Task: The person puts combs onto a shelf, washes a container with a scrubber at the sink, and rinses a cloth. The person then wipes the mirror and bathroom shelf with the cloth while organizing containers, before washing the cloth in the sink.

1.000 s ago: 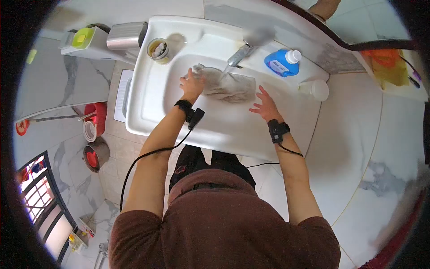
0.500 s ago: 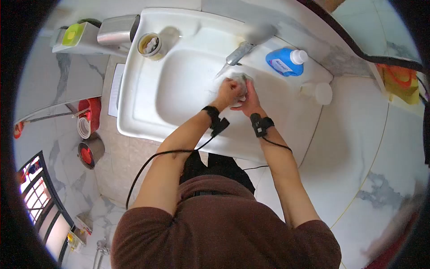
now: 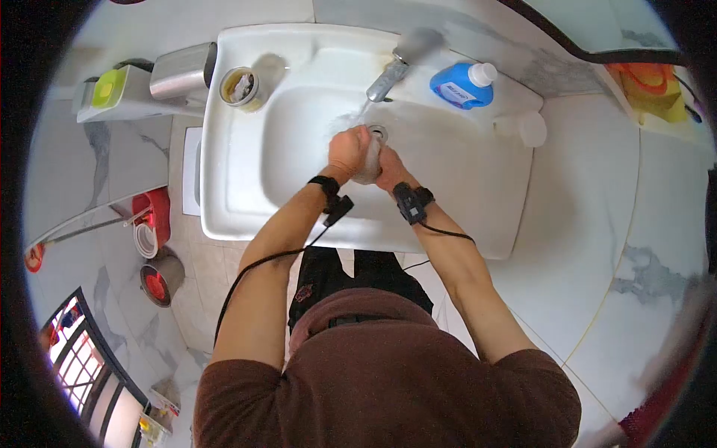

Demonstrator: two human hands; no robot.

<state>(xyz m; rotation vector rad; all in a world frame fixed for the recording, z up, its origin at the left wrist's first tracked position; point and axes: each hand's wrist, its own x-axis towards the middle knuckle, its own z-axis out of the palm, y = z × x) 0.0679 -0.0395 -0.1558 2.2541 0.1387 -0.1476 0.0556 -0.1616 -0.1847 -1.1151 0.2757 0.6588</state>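
A wet, whitish-grey cloth (image 3: 367, 166) is bunched between my two hands over the sink (image 3: 299, 179); its exact kind is unclear. My left hand (image 3: 348, 148) is closed round it, close below the tap (image 3: 385, 82), from which water runs down beside the knuckles. Closed on the cloth's other side, my right hand (image 3: 391, 168) has its fingers partly hidden. The drain (image 3: 378, 133) shows just beyond the hands. Both wrists wear black straps with cables.
On the sink's right ledge stand a blue bottle (image 3: 463, 86) with a white cap and a white-lidded container (image 3: 523, 129). A jar (image 3: 240, 89) sits at the back left corner. Left of the sink are a metal box (image 3: 183, 71) and, lower, a bucket (image 3: 162, 281).
Both hands have shifted left and nearer to my body with the cloth. They now grip it from two sides, and the drain has come into view.
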